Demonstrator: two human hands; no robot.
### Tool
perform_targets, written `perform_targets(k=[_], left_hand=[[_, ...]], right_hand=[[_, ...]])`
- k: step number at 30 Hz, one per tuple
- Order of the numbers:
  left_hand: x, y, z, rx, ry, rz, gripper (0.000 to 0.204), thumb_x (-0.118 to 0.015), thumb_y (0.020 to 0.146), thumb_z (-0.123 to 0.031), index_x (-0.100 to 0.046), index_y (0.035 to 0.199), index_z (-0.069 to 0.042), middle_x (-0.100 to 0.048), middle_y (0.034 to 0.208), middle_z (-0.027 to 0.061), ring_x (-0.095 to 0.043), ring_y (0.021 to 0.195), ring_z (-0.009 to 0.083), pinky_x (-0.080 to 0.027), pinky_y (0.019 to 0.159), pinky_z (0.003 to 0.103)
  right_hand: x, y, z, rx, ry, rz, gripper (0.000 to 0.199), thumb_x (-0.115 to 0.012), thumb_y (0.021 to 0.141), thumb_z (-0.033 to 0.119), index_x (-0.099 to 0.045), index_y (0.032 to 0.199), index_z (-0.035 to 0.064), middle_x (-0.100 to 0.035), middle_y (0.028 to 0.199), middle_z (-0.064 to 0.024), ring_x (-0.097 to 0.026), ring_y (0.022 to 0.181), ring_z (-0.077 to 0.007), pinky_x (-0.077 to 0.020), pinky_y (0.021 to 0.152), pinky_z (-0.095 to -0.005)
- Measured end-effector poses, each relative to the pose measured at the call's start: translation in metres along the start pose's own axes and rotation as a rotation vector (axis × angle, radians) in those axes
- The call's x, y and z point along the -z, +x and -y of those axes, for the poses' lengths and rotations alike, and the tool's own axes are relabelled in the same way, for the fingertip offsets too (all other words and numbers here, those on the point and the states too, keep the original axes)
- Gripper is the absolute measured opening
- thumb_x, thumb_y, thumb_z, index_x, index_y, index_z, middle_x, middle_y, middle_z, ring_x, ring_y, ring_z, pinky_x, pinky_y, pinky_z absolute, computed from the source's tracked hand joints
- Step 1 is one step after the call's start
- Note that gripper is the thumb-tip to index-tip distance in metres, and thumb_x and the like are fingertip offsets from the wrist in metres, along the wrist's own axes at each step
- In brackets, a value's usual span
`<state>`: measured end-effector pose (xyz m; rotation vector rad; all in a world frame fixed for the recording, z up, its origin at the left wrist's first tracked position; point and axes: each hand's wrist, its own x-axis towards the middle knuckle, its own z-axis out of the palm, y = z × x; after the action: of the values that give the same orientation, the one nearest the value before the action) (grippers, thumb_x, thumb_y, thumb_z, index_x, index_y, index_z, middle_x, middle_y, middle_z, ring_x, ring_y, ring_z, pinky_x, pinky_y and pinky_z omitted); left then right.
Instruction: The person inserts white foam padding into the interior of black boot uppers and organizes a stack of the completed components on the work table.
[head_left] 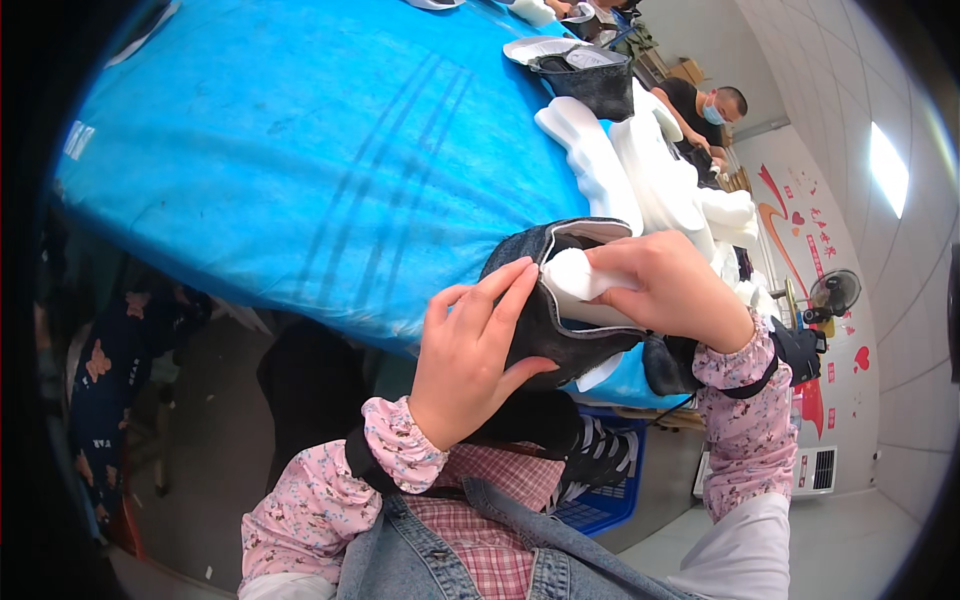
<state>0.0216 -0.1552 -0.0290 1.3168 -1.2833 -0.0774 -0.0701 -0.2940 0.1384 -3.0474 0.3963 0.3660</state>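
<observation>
A dark shoe (540, 335) with a pale lining stands at the near edge of the blue-covered table, its opening facing up. My left hand (465, 350) grips its near left side, fingertips at the rim and thumb against the outer wall. Inside the opening is a white foam piece (568, 272), pinched between the thumb and fingers of my right hand (675, 285). The foam's lower part is hidden in the shoe. Just beyond my hands lie several loose white foam pieces (590, 165).
A blue sheet covers the table (260, 170). Another dark shoe (598, 88) lies at the far right among the foam. Below the near edge sits a blue basket (610, 510) with black laced footwear (600, 455). A masked person (690, 105) works farther back, and a fan (835, 295) stands right.
</observation>
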Motion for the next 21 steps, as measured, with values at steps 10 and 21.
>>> perform_targets(k=[10, 21], left_hand=[[0.0, -0.002, 0.001, 0.014, 0.0, 0.025, 0.081, -0.077, 0.063, -0.03, -0.043, 0.131, -0.003, -0.048, 0.132, 0.0087, -0.049, 0.114, 0.021, -0.033, 0.091, 0.036], [0.01, 0.01, 0.001, -0.095, 0.013, 0.083, 0.073, -0.078, 0.062, -0.025, -0.05, 0.126, -0.005, -0.051, 0.125, 0.0077, -0.05, 0.109, 0.0253, -0.035, 0.092, 0.039]], right_hand=[[-0.011, -0.003, -0.009, -0.039, 0.159, -0.04, 0.018, -0.062, 0.073, 0.013, -0.065, 0.089, 0.0043, -0.064, 0.08, -0.0155, -0.061, 0.075, -0.0346, -0.049, 0.066, -0.0381], [-0.012, 0.009, -0.006, 0.025, 0.183, -0.022, 0.013, -0.06, 0.071, 0.01, -0.065, 0.082, 0.0046, -0.062, 0.074, -0.0144, -0.06, 0.069, -0.0336, -0.0481, 0.062, -0.0378]])
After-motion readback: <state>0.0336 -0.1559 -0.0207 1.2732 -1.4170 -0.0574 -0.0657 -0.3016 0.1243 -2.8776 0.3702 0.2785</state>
